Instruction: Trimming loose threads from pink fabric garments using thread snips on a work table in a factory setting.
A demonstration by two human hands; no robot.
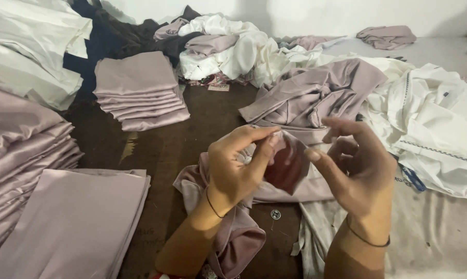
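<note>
1. The person's left hand (236,165) was raised over the dark brown tabletop (192,139), its thumb and fingers pinched tight on a fold of a shiny mauve satin cloth (287,163).
2. The right hand (355,165) was up just beside it, fingers curled and the thumb reaching toward the same fold; from where I stood I could not tell whether it truly gripped the cloth or only touched it.
3. That cloth was held up between the two hands, and the rest of it hung down below the left wrist and bunched on the table near the bottom edge.
4. A thin dark band sat on each wrist.
5. A small round dark button (276,214) lay on the table just below the hands.
6. To the left lay a flat folded mauve piece (73,222), and beside it a tall pile of folded mauve satin (21,155).
7. Farther back stood a neat stack of folded mauve cloths (140,90).
8. Behind the hands a loose heap of mauve fabric (316,93) lay crumpled, touching a mound of rumpled white cloth (233,46).
9. To the right sprawled white fabric with dark stitched trim (435,124).
</note>
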